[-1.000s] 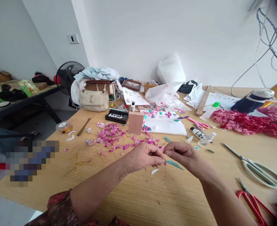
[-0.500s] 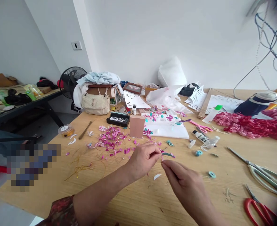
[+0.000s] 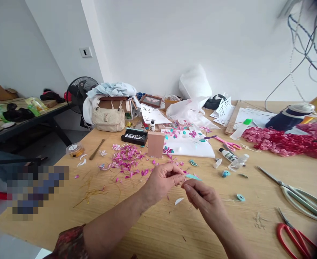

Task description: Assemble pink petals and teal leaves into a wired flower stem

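Note:
My left hand [image 3: 162,181] is closed in a pinch above the middle of the table. A slim teal leaf [image 3: 193,177] sticks out to the right from its fingertips. Just below the leaf, my right hand [image 3: 201,196] is closed too, its fingertips almost meeting the left ones. Whatever lies between the right fingers is too small to make out. A white half-moon piece [image 3: 179,201] lies under the hands. Pink petals [image 3: 128,158] are heaped beyond my left hand, and a small teal bundle of leaves [image 3: 193,163] lies beyond the right.
On the right lie a teal tape roll [image 3: 240,197], large scissors [image 3: 290,192], red-handled scissors [image 3: 293,233] and small bottles [image 3: 228,155]. An upright brown block [image 3: 155,144] stands before a white foam slab [image 3: 196,149]. Yellow threads [image 3: 93,192] lie left.
The right hand has turned and shifted slightly up and left, closer to the left fingertips. The teal leaf has rotated and shows a lighter face.

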Available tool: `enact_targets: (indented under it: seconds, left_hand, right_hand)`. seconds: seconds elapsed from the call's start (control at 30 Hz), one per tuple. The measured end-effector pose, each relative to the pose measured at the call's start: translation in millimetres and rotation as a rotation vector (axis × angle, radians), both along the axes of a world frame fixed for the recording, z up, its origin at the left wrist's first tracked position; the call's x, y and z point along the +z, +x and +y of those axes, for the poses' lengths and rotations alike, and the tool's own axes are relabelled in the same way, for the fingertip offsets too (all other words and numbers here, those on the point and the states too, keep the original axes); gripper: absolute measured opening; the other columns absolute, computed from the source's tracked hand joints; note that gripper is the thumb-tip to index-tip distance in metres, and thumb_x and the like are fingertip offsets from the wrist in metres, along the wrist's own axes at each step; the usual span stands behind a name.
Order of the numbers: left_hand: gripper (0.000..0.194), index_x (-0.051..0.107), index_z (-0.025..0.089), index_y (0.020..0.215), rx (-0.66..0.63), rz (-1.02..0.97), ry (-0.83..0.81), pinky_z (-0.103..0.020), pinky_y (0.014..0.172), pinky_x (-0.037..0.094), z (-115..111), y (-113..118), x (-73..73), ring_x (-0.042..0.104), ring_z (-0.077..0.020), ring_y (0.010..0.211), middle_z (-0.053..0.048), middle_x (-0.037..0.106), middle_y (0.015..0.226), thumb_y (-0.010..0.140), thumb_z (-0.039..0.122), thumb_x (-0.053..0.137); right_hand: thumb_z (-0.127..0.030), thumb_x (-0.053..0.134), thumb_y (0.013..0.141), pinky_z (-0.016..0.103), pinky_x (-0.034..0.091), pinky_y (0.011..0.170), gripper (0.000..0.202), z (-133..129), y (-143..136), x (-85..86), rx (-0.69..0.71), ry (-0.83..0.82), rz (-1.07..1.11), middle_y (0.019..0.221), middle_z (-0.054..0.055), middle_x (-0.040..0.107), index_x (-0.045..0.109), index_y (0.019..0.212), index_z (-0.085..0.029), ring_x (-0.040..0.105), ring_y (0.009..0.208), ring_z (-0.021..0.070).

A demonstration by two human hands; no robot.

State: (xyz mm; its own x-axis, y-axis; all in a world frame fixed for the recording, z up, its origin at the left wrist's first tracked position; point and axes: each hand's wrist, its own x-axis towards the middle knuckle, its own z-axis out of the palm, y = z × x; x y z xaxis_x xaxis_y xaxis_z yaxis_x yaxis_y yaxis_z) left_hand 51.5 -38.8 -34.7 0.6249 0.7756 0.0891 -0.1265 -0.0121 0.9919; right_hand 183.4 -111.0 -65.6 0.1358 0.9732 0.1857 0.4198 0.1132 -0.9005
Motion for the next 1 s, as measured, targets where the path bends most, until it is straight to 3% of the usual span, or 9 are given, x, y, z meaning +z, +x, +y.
enact_targets:
  seconds: [0.1,0.2,0.3,0.37,0.5,0.6,0.77,0.9,1.0]
  left_hand:
    - [0.008,0.059,0.014,0.067,0.042,0.021,0.081,-0.021,0.057,0.038,-0.1,2.8,-3.3,0.048,-0.0098,0.058,0.001,0.054,0.061,0.072,0.019,0.059]
    - [0.009,0.061,0.015,0.066,0.082,0.145,0.381,-0.023,0.063,0.04,-0.1,2.7,-4.5,0.052,-0.0124,0.065,-0.001,0.059,0.066,0.075,0.014,0.056]
    - [0.013,0.063,0.015,0.069,-0.01,0.222,0.596,-0.025,0.068,0.041,-0.3,0.0,-2.3,0.055,-0.0146,0.071,-0.004,0.062,0.071,0.079,0.014,0.054]
    - [0.013,0.064,0.015,0.07,-0.091,0.207,0.561,-0.025,0.068,0.041,-1.1,-1.7,0.2,0.055,-0.0142,0.07,-0.004,0.062,0.072,0.079,0.016,0.055]
    - [0.01,0.064,0.014,0.069,-0.057,0.083,0.288,-0.023,0.064,0.041,-3.5,-1.8,1.8,0.053,-0.0123,0.066,-0.002,0.06,0.068,0.075,0.022,0.061]
    - [0.011,0.063,0.014,0.068,0.051,0.029,0.233,-0.022,0.062,0.041,-4.1,0.1,-2.4,0.052,-0.0119,0.063,-0.001,0.058,0.065,0.075,0.023,0.061]
    - [0.012,0.062,0.016,0.071,0.237,0.148,0.588,-0.024,0.064,0.042,-0.6,1.8,-10.6,0.053,-0.0135,0.067,-0.003,0.06,0.069,0.08,0.017,0.054]
    - [0.019,0.064,0.016,0.074,0.07,0.236,0.776,-0.026,0.066,0.043,0.9,1.2,-8.5,0.055,-0.0152,0.071,-0.006,0.063,0.073,0.084,0.017,0.047]
    - [0.016,0.064,0.016,0.071,-0.102,0.186,0.65,-0.025,0.066,0.044,-2.1,1.2,-3.1,0.056,-0.0143,0.069,-0.005,0.064,0.071,0.082,0.019,0.053]
  right_hand:
    - [-0.034,0.043,0.086,0.022,0.033,0.044,0.029,-9.1,-7.3,4.7,-0.001,0.035,-0.175,0.05,-0.004,0.044,0.055,0.065,-0.019,0.04,0.045,0.0105]
    - [-0.027,0.041,0.087,0.023,0.034,0.046,0.028,-15.4,-4.7,24.7,0.025,0.097,-0.425,0.051,-0.002,0.05,0.056,0.065,-0.02,0.044,0.046,0.0114]
    - [-0.028,0.044,0.086,0.024,0.034,0.048,0.025,-12.0,11.7,47.6,0.057,0.118,-0.525,0.055,0.0,0.055,0.06,0.068,-0.021,0.048,0.049,0.0129]
    - [-0.031,0.047,0.085,0.024,0.035,0.05,0.024,-3.9,26.1,55.0,0.087,0.076,-0.47,0.059,0.001,0.058,0.06,0.068,-0.021,0.051,0.054,0.0133]
    - [-0.042,0.054,0.079,0.023,0.035,0.05,0.029,11.3,35.7,39.8,0.134,-0.022,-0.021,0.058,-0.001,0.052,0.057,0.062,-0.019,0.046,0.055,0.0119]
    - [-0.048,0.054,0.077,0.021,0.024,0.04,0.03,10.3,17.8,16.6,0.077,-0.091,0.262,0.048,-0.007,0.033,0.057,0.071,-0.019,0.026,0.043,0.0077]
    - [-0.035,0.046,0.084,0.022,0.03,0.045,0.026,-8.7,-11.4,12.7,-0.079,0.052,-0.13,0.051,-0.004,0.042,0.054,0.064,-0.019,0.036,0.046,0.01]
    - [-0.026,0.043,0.085,0.023,0.034,0.048,0.024,-11.4,4.6,44.5,-0.014,0.13,-0.428,0.056,0.0,0.053,0.058,0.067,-0.02,0.047,0.05,0.0123]
    - [-0.029,0.047,0.083,0.024,0.036,0.052,0.024,0.1,30.0,59.0,0.103,0.072,-0.381,0.059,0.001,0.057,0.059,0.064,-0.02,0.049,0.055,0.0132]
